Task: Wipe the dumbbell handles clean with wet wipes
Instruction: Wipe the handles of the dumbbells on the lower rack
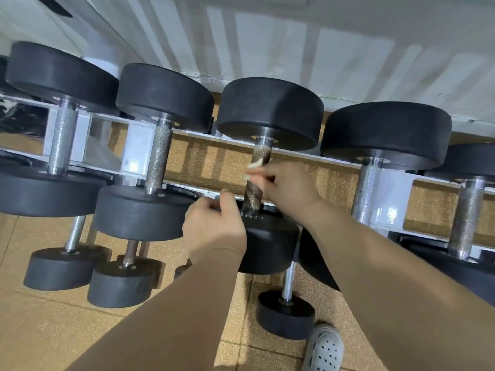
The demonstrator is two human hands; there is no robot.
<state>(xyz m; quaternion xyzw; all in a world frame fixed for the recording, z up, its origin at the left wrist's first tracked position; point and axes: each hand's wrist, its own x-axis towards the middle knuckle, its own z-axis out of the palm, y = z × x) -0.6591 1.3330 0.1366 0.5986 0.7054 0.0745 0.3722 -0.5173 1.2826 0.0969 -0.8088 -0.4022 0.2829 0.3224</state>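
Rack (139, 148) mid-frame: right hand (286, 183) pinches wipe (254, 164) against centre dumbbell handle (253, 195) for scrubbing. Left hand (214, 231) curled by lower weight (267, 242), probably steadying; grip unclear.

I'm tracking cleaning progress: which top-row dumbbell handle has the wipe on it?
The centre handle, dark and streaked: the right hand holds the wipe against it. No hands near the others.

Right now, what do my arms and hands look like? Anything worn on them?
The left arm and right arm are bare as far up as the view shows: no sleeves. The left hand and right hand wear no gloves, and neither wrist has a watch or band. I see no rings, though parts of both hands are hidden.
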